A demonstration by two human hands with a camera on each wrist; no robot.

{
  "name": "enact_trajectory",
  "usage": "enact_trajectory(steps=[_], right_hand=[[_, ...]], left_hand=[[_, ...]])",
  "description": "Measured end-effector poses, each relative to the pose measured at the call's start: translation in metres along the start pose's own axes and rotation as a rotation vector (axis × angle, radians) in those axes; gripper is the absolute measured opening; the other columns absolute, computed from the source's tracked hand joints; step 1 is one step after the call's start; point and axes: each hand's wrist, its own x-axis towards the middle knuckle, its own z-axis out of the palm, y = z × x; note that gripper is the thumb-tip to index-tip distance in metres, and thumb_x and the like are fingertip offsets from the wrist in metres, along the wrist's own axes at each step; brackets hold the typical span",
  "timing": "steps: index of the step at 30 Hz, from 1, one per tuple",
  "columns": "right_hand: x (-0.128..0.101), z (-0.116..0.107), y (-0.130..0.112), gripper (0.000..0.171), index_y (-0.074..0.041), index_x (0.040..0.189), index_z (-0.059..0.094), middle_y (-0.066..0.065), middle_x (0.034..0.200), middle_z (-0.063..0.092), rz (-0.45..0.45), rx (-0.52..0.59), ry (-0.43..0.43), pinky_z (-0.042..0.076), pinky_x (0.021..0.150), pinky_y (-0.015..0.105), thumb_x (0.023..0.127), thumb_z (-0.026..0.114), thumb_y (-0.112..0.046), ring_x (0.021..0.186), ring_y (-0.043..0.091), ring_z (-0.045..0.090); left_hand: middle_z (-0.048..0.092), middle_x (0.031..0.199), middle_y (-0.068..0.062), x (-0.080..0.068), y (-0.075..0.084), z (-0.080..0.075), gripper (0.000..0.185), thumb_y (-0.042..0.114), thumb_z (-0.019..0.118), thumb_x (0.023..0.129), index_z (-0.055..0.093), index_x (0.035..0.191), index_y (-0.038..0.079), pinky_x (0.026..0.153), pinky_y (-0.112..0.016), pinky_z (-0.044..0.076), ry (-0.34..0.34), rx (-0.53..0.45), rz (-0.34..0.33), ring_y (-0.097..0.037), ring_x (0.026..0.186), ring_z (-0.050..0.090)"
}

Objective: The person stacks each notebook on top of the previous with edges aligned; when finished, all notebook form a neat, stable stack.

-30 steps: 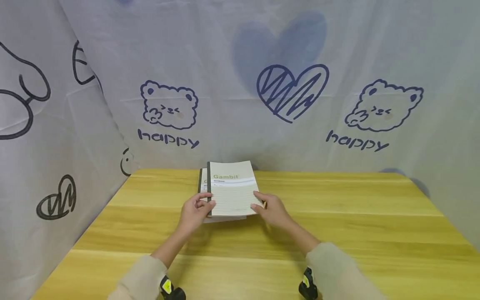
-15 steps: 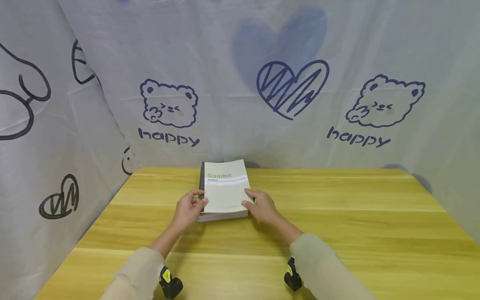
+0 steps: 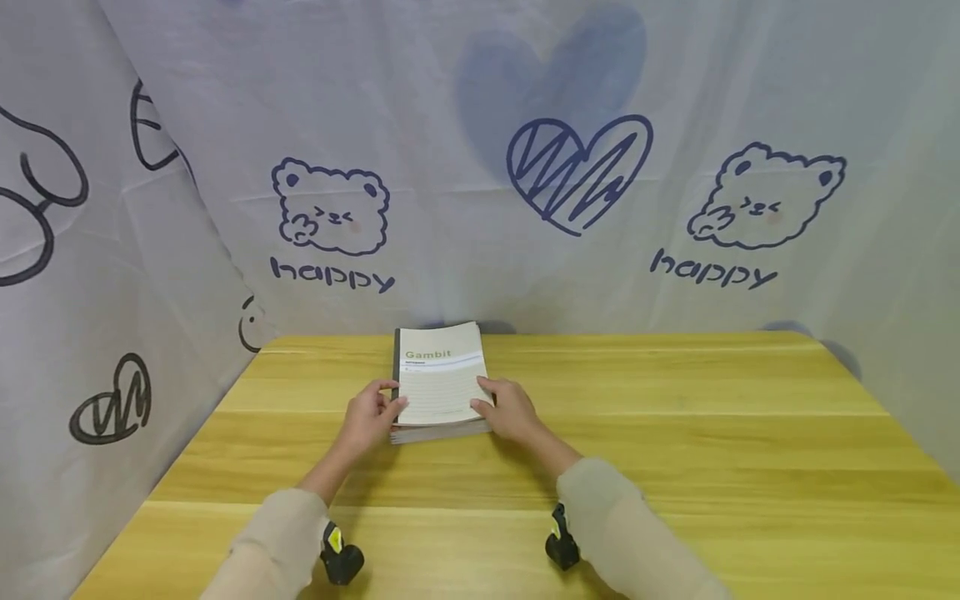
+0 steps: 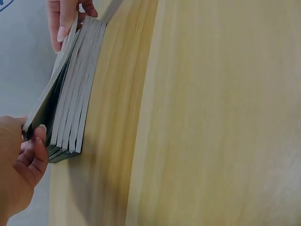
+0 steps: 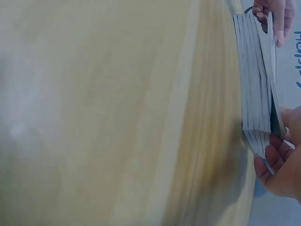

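Note:
A white notebook [image 3: 441, 383] with a dark spine and "Gambit" on its cover lies over a stack of similar notebooks [image 4: 77, 94]. My left hand [image 3: 369, 414] pinches its spine side near the front corner, thumb on the cover. On the opposite edge my right hand [image 3: 510, 410] pinches it the same way. Both wrist views show the notebook's near part raised, with a dark wedge-shaped gap above the stack. Below, the stacked notebooks [image 5: 254, 75] rest on the table, their page edges roughly lined up.
The wooden table [image 3: 675, 433] spreads to both sides and in front of the stack. Behind it hangs a pale cloth [image 3: 450, 167] printed with hearts and bears, and the cloth continues along the left side. A small black wrist camera [image 3: 341, 557] sits under each sleeve.
Both hands have brought the notebook left and lower, from offset to the right of the stack to lined up over it. Their hold on its two sides is kept.

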Motion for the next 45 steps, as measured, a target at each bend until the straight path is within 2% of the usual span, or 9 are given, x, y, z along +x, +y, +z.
enact_trajectory(steps=[3, 7, 18, 23, 29, 33, 38, 41, 45], right_hand=[[0.000, 0.002, 0.000, 0.043, 0.004, 0.127, 0.053, 0.024, 0.121, 0.058, 0.007, -0.003, 0.008, 0.043, 0.096, 0.046, 0.090, 0.060, -0.016, 0.113, 0.037, 0.054], [-0.001, 0.002, 0.000, 0.044, 0.003, 0.128, 0.052, 0.025, 0.123, 0.057, 0.016, -0.016, 0.008, 0.042, 0.097, 0.046, 0.090, 0.060, -0.017, 0.115, 0.038, 0.052], [-0.004, 0.003, 0.000, 0.045, 0.003, 0.127, 0.052, 0.023, 0.119, 0.060, -0.013, -0.115, 0.003, 0.048, 0.087, 0.045, 0.091, 0.059, -0.021, 0.108, 0.036, 0.057], [-0.004, 0.005, 0.001, 0.045, 0.003, 0.129, 0.051, 0.022, 0.117, 0.060, 0.015, -0.117, -0.013, 0.049, 0.085, 0.044, 0.092, 0.057, -0.022, 0.105, 0.035, 0.058], [-0.006, 0.008, 0.000, 0.046, 0.000, 0.131, 0.050, 0.021, 0.118, 0.060, 0.033, -0.172, -0.041, 0.050, 0.083, 0.044, 0.093, 0.055, -0.025, 0.106, 0.033, 0.059], [-0.007, 0.008, 0.000, 0.046, -0.002, 0.133, 0.049, 0.021, 0.120, 0.060, 0.035, -0.189, -0.049, 0.050, 0.084, 0.045, 0.095, 0.052, -0.027, 0.108, 0.034, 0.059], [-0.007, 0.007, 0.007, 0.045, -0.001, 0.134, 0.047, 0.022, 0.117, 0.060, -0.002, -0.220, -0.062, 0.049, 0.082, 0.047, 0.098, 0.042, -0.029, 0.103, 0.035, 0.059], [-0.008, 0.005, 0.009, 0.046, 0.001, 0.134, 0.045, 0.024, 0.121, 0.058, -0.033, -0.210, -0.074, 0.047, 0.089, 0.048, 0.099, 0.041, -0.028, 0.109, 0.036, 0.057], [-0.008, 0.004, 0.008, 0.049, 0.002, 0.137, 0.041, 0.024, 0.126, 0.055, -0.034, -0.188, -0.117, 0.044, 0.095, 0.048, 0.098, 0.041, -0.028, 0.116, 0.037, 0.053]], left_hand=[[0.051, 0.069, -0.007, 0.001, -0.002, 0.001, 0.035, 0.011, 0.058, 0.091, 0.050, 0.120, -0.008, 0.047, -0.019, 0.041, -0.007, 0.069, 0.012, -0.010, 0.055, 0.044], [0.050, 0.066, -0.005, 0.004, -0.005, 0.001, 0.035, 0.012, 0.058, 0.091, 0.050, 0.119, -0.007, 0.046, -0.019, 0.032, -0.020, 0.146, 0.028, -0.011, 0.054, 0.039], [0.050, 0.063, -0.004, 0.006, -0.005, -0.001, 0.034, 0.012, 0.058, 0.091, 0.049, 0.119, -0.005, 0.047, -0.021, 0.032, -0.032, 0.313, 0.115, -0.011, 0.052, 0.039], [0.050, 0.061, -0.005, 0.007, -0.004, -0.001, 0.035, 0.014, 0.057, 0.091, 0.049, 0.120, -0.004, 0.048, -0.023, 0.033, -0.047, 0.397, 0.159, -0.012, 0.052, 0.040], [0.060, 0.073, -0.014, 0.005, -0.005, -0.001, 0.037, 0.015, 0.053, 0.094, 0.047, 0.123, -0.006, 0.054, -0.029, 0.042, -0.107, 0.536, 0.192, -0.017, 0.059, 0.048], [0.063, 0.083, -0.022, 0.002, -0.007, 0.000, 0.041, 0.017, 0.049, 0.096, 0.042, 0.129, -0.007, 0.064, -0.037, 0.047, -0.109, 0.529, 0.176, -0.022, 0.068, 0.055], [0.062, 0.098, -0.032, -0.005, -0.011, 0.002, 0.049, 0.021, 0.041, 0.099, 0.032, 0.135, -0.010, 0.083, -0.049, 0.048, -0.106, 0.444, 0.139, -0.033, 0.085, 0.062], [0.058, 0.108, -0.037, -0.010, -0.011, 0.004, 0.051, 0.022, 0.039, 0.099, 0.028, 0.137, -0.011, 0.089, -0.052, 0.045, -0.096, 0.384, 0.114, -0.041, 0.098, 0.060], [0.053, 0.118, -0.038, -0.011, -0.009, 0.008, 0.056, 0.026, 0.039, 0.098, 0.025, 0.139, -0.010, 0.091, -0.054, 0.044, -0.103, 0.372, 0.080, -0.047, 0.106, 0.056]])
